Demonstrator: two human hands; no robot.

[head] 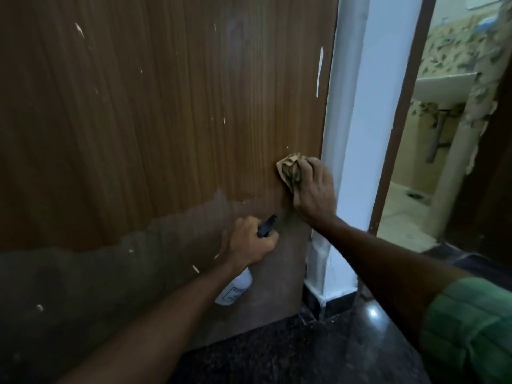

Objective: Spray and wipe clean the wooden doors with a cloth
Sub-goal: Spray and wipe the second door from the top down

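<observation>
Wiping hand: the right hand (314, 187) presses a crumpled tan patterned cloth (291, 169) against the wooden door (155, 112), close to the door's right edge and a little below mid-height of what shows.
Right grip: fingers curled over the cloth, bunching it against the wood; part of the cloth sticks out above and left of the knuckles.
Spraying hand: the left hand (250, 242) holds a spray bottle (235, 286) below and left of the cloth, just in front of the door.
Left grip: closed around the bottle's neck, with the black trigger head (267, 225) poking out above the fist and pointing up and right towards the door.
Bottle: white translucent body with a printed label, hanging below the wrist, tilted.
Door surface: brown wood grain with scattered pale chips and streaks; the lower band is darker and duller than the upper part, with an uneven border between them.
Door frame: a white post (357, 112) stands just right of the door edge, with a dark skirting at its foot.
Floor: dark, glossy speckled stone (318, 353).
Beyond: an open doorway on the right shows a tiled room with a wash basin (443, 84).
Sleeve: a green sleeve (468, 328) covers the right upper arm.
</observation>
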